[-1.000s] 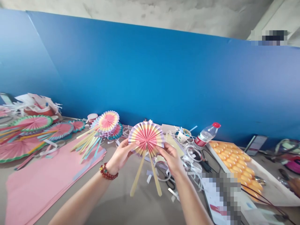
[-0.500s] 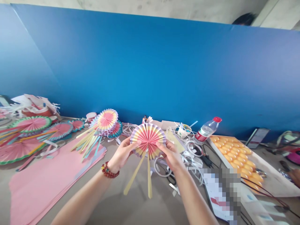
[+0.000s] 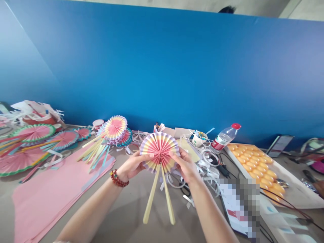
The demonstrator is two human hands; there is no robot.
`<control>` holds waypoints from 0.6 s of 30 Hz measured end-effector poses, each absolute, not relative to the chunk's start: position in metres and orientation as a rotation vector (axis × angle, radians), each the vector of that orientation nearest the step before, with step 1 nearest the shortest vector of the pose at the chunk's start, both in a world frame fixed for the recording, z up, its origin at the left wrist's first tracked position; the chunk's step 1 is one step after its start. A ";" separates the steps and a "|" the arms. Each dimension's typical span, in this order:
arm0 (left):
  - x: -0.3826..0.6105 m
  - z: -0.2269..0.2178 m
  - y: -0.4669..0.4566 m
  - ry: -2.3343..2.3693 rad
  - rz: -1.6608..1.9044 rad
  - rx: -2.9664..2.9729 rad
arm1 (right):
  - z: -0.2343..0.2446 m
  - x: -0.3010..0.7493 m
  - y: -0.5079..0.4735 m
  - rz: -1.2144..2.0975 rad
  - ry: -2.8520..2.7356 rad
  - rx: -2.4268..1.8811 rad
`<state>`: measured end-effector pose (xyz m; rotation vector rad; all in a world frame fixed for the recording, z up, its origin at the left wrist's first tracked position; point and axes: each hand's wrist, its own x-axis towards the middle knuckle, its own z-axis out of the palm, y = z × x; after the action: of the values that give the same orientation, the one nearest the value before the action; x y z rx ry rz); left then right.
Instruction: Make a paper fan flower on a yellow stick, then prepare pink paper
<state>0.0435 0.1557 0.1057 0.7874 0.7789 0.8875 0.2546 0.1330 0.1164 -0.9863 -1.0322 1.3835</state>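
Observation:
Between my two hands, above the grey table, is a round pleated paper fan [image 3: 160, 145], pink in the middle with yellow and lilac bands toward its rim. Two pale yellow handle strips hang from its lower edge, slightly apart. My left hand [image 3: 134, 163] pinches the fan's left side, thumb on the front and fingers behind. On the opposite side my right hand [image 3: 186, 165] grips it the same way. The fingers behind the paper are partly hidden. Red beads circle my left wrist.
Pink paper sheets [image 3: 50, 199] lie to the left, with other paper fans [image 3: 115, 128] on and beyond them. White strips [image 3: 210, 175], a bottle [image 3: 225, 136], a tray of orange oval pieces [image 3: 298, 199] and a partly pixelated phone [image 3: 231, 209] are at right. A blue partition [image 3: 162, 67] stands behind.
The fan's two handle strips have swung to the right and hang lower, a little closer together. Both hands keep their hold on the pleated disc.

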 end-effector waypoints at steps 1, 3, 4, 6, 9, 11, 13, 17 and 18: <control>0.044 0.106 0.155 0.775 0.885 0.805 | 0.116 0.255 0.133 1.376 -1.041 -0.981; 0.043 0.107 0.153 0.776 0.884 0.869 | 0.117 0.254 0.133 1.364 -1.053 -0.989; 0.043 0.107 0.152 0.777 0.879 0.908 | 0.118 0.254 0.133 1.358 -1.057 -0.997; 0.041 0.108 0.151 0.774 0.867 0.977 | 0.120 0.254 0.131 1.355 -1.064 -1.012; 0.035 0.113 0.152 0.757 0.870 1.015 | 0.122 0.253 0.129 1.347 -1.071 -1.030; 0.029 0.118 0.155 0.731 0.901 0.994 | 0.122 0.253 0.129 1.334 -1.083 -1.030; 0.023 0.122 0.157 0.696 0.928 0.957 | 0.122 0.253 0.128 1.318 -1.106 -1.004; 0.017 0.119 0.158 0.674 0.903 0.903 | 0.119 0.254 0.128 1.303 -1.186 -0.955; 0.016 0.116 0.156 0.686 0.874 0.888 | 0.118 0.254 0.128 1.313 -1.211 -0.956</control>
<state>0.0160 0.1563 0.1164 0.8883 0.6861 0.8744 0.2545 0.1282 0.1182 -0.9563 -1.2109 1.3129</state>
